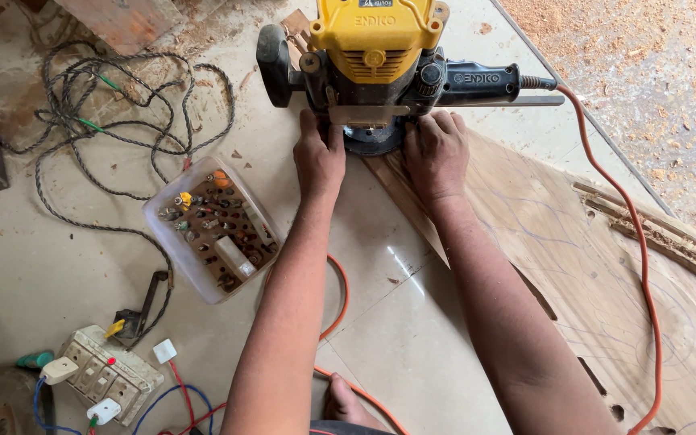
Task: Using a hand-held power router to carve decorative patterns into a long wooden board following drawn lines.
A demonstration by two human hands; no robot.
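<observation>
Head view: both hands (320, 157) (435, 153) press flat against router (376, 68); tray (211, 229) holds bits.

clear plastic box of bits (213, 229), tangled black cord (114, 113), white switchboard (110, 374)

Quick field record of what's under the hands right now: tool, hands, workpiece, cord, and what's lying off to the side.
Tool: yellow and black router, upright on the edge of the wooden board
Left hand: pressed flat against the router base, left side
Right hand: pressed against the base, right side, resting on the board
Board: pencil curves drawn on it, cut slots along its lower edge
Cord: orange cable runs from the router's handle across the board
Side: clear plastic box of bits, switch board, twisted black wire on the tiled floor
</observation>
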